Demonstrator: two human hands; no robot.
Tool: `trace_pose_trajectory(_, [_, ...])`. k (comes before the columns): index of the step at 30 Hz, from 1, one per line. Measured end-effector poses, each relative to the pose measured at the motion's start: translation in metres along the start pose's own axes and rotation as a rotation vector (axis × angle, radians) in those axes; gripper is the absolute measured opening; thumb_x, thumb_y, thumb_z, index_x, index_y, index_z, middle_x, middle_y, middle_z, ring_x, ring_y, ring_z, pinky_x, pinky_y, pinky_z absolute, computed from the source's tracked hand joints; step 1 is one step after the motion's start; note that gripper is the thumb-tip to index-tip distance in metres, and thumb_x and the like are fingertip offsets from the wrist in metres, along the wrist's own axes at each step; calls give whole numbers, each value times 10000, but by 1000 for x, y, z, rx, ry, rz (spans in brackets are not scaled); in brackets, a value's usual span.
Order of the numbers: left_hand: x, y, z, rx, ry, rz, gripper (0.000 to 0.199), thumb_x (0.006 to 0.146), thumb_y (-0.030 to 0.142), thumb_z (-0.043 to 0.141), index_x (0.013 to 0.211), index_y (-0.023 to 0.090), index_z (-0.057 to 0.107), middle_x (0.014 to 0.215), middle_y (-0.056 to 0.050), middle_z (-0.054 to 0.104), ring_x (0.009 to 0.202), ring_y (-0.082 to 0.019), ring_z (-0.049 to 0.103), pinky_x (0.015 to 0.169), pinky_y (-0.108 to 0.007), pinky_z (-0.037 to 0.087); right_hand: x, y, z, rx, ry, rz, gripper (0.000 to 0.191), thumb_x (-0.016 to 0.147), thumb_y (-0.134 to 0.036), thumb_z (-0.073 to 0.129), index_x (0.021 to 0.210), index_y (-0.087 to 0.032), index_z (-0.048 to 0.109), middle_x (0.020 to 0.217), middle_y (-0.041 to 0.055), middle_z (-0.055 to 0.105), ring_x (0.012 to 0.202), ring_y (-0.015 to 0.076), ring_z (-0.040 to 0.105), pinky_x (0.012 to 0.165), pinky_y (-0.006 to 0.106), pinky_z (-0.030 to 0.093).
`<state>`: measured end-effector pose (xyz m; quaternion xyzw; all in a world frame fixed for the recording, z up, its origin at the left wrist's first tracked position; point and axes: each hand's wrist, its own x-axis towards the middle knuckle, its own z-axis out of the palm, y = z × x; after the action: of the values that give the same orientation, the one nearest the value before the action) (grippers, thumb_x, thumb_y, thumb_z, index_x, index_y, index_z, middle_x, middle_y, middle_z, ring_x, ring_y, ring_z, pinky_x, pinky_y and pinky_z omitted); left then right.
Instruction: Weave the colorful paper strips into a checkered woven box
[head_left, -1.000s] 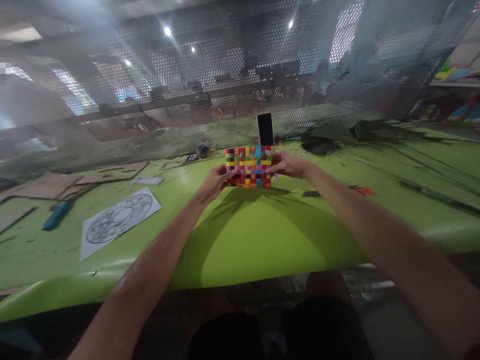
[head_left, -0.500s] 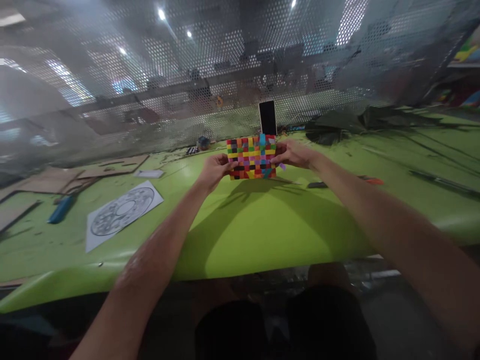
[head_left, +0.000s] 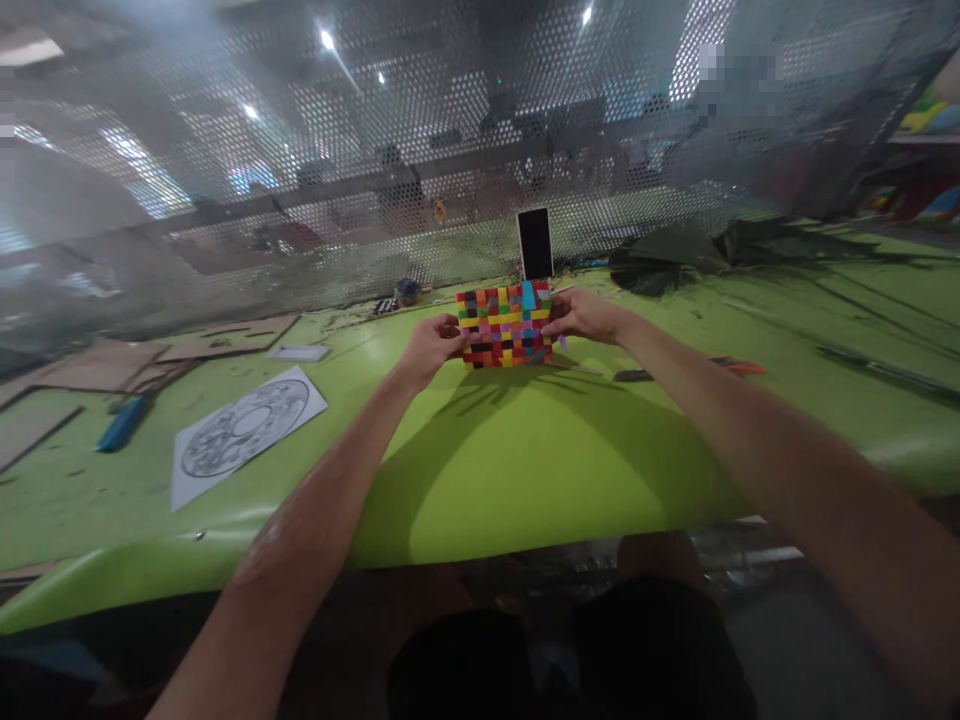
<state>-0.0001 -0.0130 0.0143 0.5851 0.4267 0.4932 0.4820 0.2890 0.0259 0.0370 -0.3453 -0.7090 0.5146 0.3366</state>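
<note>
A small rectangular mat woven from many-coloured strips (head_left: 502,328) is held up over the green table, its checkered face turned toward me. My left hand (head_left: 437,345) grips its left edge between thumb and fingers. At the opposite edge my right hand (head_left: 581,316) pinches it, thumb in front. Near the upper right of the weave a wider light-blue strip shows, and a purple strip end sticks out by my right hand. The mat's back is hidden. Right behind it stands a dark-screened phone or tablet (head_left: 535,244).
The green-covered table (head_left: 495,460) runs across the view before a perforated metal screen. At left lie a printed sheet (head_left: 247,425), a blue-handled tool (head_left: 121,425) and cardboard pieces (head_left: 105,362). Dark green leaves (head_left: 667,255) and an orange-handled tool (head_left: 739,367) lie at right.
The view has tilted slightly, so everything sits a little lower in it. Both hands keep their hold on the woven mat; the light-blue strip on it appears longer and more upright.
</note>
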Motion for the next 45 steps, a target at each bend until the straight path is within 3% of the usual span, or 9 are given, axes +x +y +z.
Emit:
trace_pose_trajectory(5, [-3, 9, -20, -85, -188, -117, 569, 607, 167, 932, 1113, 137, 673, 1068, -125, 737, 924, -228, 739, 909, -429, 629, -3, 0, -4, 32, 0, 41, 265, 620, -92, 867, 860, -177, 794, 908, 67, 798, 783, 207, 722, 749, 349, 647])
trace_pose_trajectory(8, [-4, 11, -27, -127, -234, -88, 644, 641, 80, 846, 1235, 201, 630, 1189, -113, 692, 985, -223, 734, 904, -408, 628, -2, 2, -5, 82, 18, 74, 296, 593, -70, 852, 860, -187, 797, 908, 58, 803, 767, 195, 724, 708, 315, 643])
trace_pose_trajectory(14, [0, 6, -14, 65, -234, -80, 575, 764, 333, 835, 1282, 195, 628, 1211, -155, 713, 997, -247, 730, 829, -377, 622, 3, 8, -1, 115, 45, 73, 272, 566, -123, 873, 816, -198, 800, 914, 63, 807, 748, 218, 727, 672, 338, 651])
trace_pose_trajectory(17, [-1, 6, -3, 144, -194, -35, 631, 678, 424, 902, 1216, 173, 689, 1195, -158, 743, 975, -271, 732, 805, -375, 612, 3, 6, 4, 100, 64, 52, 259, 577, -129, 861, 816, -195, 789, 929, 58, 803, 751, 204, 719, 665, 315, 640])
trace_pose_trajectory(27, [-3, 6, 14, 25, 19, 29, 612, 532, 401, 980, 1030, 132, 749, 1017, -118, 793, 893, -245, 737, 845, -388, 596, 2, -4, 21, -234, 209, 19, 310, 658, -389, 909, 735, -164, 711, 747, 56, 730, 607, 151, 621, 641, 323, 592])
trace_pose_trajectory(34, [1, 4, 6, -47, -16, -8, 601, 510, 365, 992, 1004, 124, 747, 978, -111, 791, 872, -234, 741, 896, -432, 593, 0, -4, 17, -139, 115, -70, 323, 710, -367, 874, 946, -174, 769, 899, 63, 780, 706, 161, 688, 687, 287, 602])
trace_pose_trajectory(37, [4, 1, 4, -85, -4, 2, 599, 505, 347, 995, 994, 113, 739, 989, -110, 785, 883, -229, 740, 921, -433, 588, 0, -4, 16, -141, 97, -84, 441, 704, -404, 884, 1057, -166, 768, 831, 51, 771, 619, 134, 652, 595, 252, 572])
trace_pose_trajectory(42, [9, -12, 7, -202, 37, 90, 617, 545, 331, 982, 1056, 139, 694, 1119, -99, 762, 941, -207, 733, 879, -354, 607, -2, -5, 21, -95, 142, -72, 412, 619, -414, 942, 847, -135, 742, 673, 30, 694, 527, 109, 575, 484, 229, 507])
trace_pose_trajectory(45, [10, -17, 9, -180, -15, 25, 620, 633, 310, 948, 1159, 160, 657, 1142, -110, 757, 854, -183, 743, 736, -297, 625, -2, -8, 25, -87, 211, -93, 383, 594, -380, 959, 772, -141, 718, 658, 31, 680, 538, 117, 583, 501, 242, 515])
